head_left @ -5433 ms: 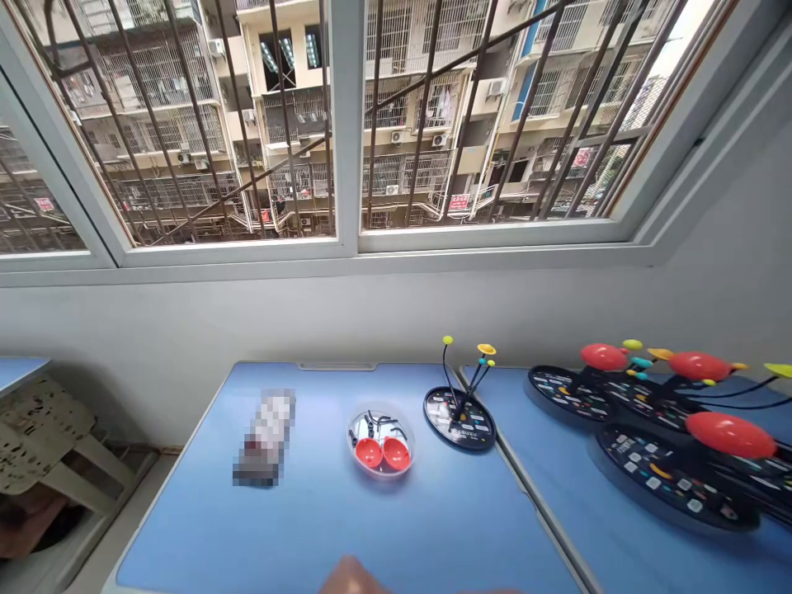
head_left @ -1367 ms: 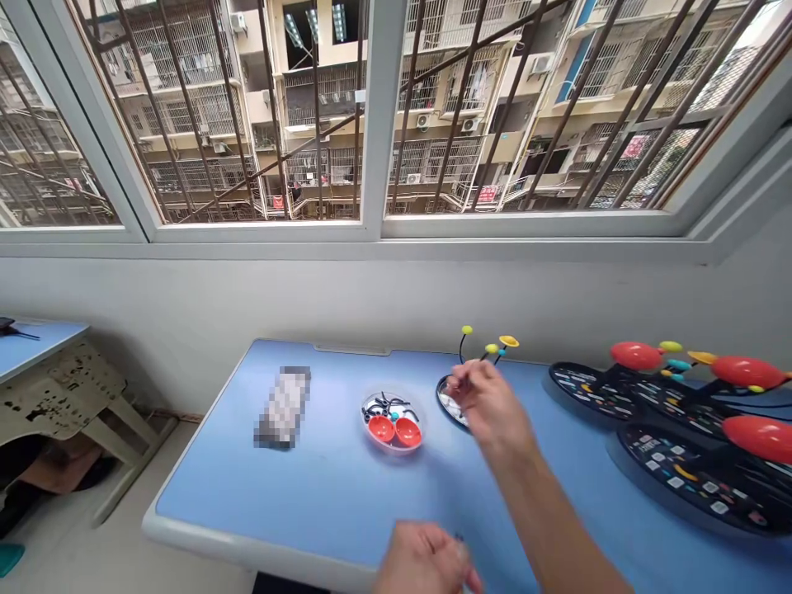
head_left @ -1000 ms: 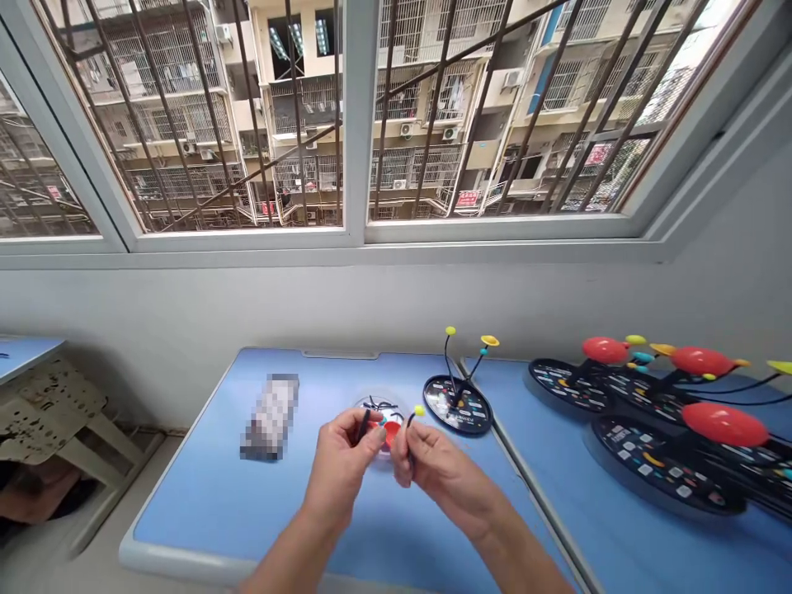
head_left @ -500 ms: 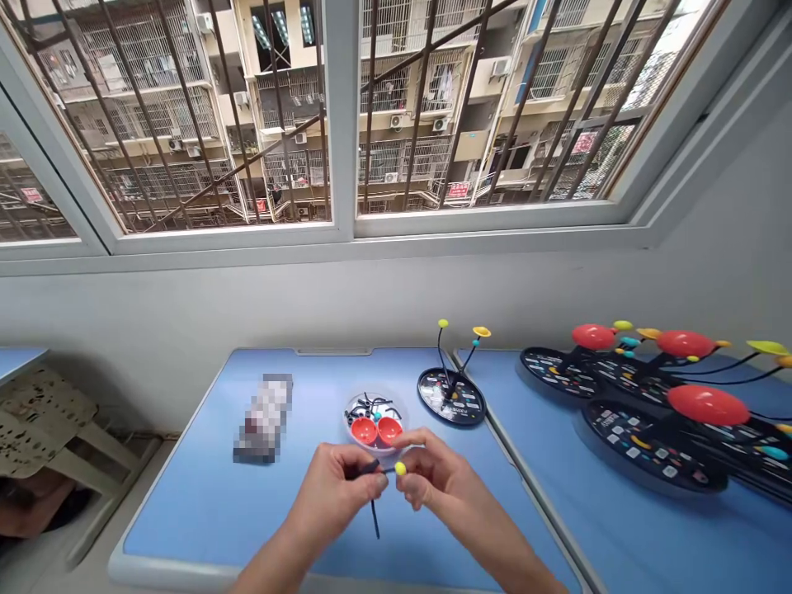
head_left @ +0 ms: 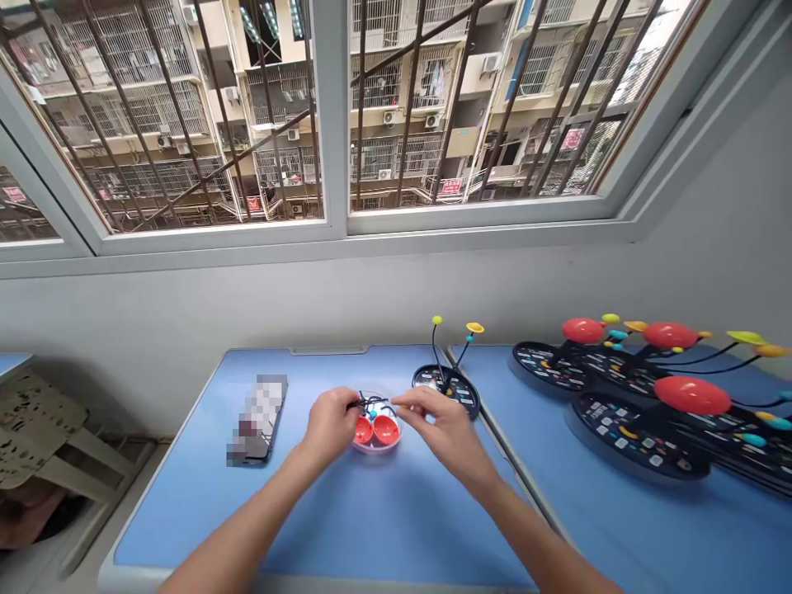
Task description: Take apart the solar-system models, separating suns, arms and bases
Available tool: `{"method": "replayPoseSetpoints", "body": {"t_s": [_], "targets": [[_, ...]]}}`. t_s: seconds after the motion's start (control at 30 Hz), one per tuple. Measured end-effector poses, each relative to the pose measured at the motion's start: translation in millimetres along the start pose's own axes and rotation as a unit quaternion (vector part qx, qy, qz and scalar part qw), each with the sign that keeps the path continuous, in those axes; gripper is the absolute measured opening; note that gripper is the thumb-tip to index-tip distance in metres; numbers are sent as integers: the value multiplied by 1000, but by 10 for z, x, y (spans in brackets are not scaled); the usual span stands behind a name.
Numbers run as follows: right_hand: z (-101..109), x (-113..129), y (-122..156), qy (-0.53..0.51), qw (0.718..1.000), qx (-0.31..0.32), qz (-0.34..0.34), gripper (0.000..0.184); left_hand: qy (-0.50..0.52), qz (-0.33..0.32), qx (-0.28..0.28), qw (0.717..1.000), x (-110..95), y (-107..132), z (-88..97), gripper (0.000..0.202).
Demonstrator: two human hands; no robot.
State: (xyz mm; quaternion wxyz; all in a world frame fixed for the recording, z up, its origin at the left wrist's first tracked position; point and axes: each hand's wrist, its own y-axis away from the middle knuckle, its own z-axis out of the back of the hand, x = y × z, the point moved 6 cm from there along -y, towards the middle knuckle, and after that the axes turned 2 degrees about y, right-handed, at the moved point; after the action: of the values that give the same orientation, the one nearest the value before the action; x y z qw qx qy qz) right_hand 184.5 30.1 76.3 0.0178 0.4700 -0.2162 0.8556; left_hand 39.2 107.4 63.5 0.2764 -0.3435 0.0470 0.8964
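The left hand [head_left: 332, 419] pinched a thin dark rod [head_left: 374, 401] above the clear bowl [head_left: 376, 450], and the right hand [head_left: 440, 422] appeared clamped on its far end, its fingertips hiding the tip. Behind them on the counter [head_left: 371, 520], the round black base [head_left: 469, 393] already bore two upright stems, one topped by a yellow-green ball [head_left: 436, 320], the other by a yellow ringed piece [head_left: 475, 327]. Judging by the fuller models [head_left: 691, 396] on the right, the work seemed only partly done, with two red half-shells [head_left: 386, 430] and other pieces lying unfitted in the bowl.
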Motion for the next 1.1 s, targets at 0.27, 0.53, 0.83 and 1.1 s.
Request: {"method": "replayPoseSetpoints", "body": {"t_s": [0.27, 0.53, 0.83, 1.1], "targets": [[-392, -401, -322, 131, 991, 26, -2, 6, -213, -26, 70, 974, 22, -417, -376, 25], [-24, -593, -4, 107, 993, -6, -46, 7, -225, -30, 53, 972, 20, -396, -366, 22], [596, -1273, -217, 142, 976, -111, -124, 18, -169, -208, 119, 956, -791, 41, -1049, 20], [538, -1431, -536, 160, 981, -40, -106, 25, -184, -173, 99, 963, -784, -279, -1456, 30]]}}
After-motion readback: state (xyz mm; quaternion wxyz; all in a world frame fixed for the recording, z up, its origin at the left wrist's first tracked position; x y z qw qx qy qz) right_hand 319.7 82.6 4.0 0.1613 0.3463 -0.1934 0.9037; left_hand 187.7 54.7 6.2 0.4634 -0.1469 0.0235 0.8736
